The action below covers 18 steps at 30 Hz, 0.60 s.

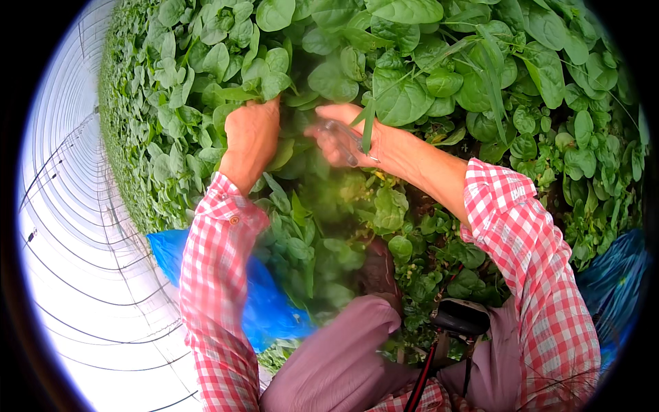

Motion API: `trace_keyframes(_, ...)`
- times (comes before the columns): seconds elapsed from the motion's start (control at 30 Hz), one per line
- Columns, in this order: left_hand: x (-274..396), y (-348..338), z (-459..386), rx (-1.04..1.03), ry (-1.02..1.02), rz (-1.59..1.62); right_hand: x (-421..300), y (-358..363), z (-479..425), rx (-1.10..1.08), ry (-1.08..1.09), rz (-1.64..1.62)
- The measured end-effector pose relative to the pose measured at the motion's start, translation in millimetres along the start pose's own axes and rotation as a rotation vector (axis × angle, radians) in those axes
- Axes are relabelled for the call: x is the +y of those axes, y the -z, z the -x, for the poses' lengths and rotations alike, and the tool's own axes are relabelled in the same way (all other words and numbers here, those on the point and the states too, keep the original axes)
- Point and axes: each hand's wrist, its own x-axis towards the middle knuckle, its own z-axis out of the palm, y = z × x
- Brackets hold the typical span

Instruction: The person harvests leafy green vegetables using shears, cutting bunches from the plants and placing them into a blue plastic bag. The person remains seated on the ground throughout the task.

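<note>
Broad-leaved greens that look like spinach [404, 95] grow densely in front of me. My left hand [251, 139] is curled among them, back of the hand up. Its fingertips are hidden behind leaves, so its grip does not show. Just to the right, my right hand [342, 136] holds small metal snips [342, 135], blurred, across the palm and fingers. The tool points toward the gap between both hands. A narrow grass blade [368, 126] crosses in front of the right wrist.
A blue plastic bag [273, 309] lies beneath my left forearm, with leafy greens [288, 234] beside it. Another blue bag [618, 288] sits at the far right. A black case [461, 316] on a red-and-black strap hangs between my knees. Greenhouse hoops [103, 257] curve along the left.
</note>
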Motion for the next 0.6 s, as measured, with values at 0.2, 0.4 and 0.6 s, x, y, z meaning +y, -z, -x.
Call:
trace_keyframes(0.2, -8.7, 25.2, 43.5, 0.057, 0.003, 0.318, 6.9, -7.5, 70.6, 0.053, -0.022, 0.243)
trace_keyframes(0.4, -5.1, 54.1, 103.7, 0.125, 0.144, 0.721, 29.9, -35.6, 123.2, 0.257, 0.106, 0.559)
trace_keyframes(0.6, 19.6, 92.0, 167.5, 0.314, 0.199, 1.434, 64.6, -108.1, 196.1, 0.293, 0.390, 1.164)
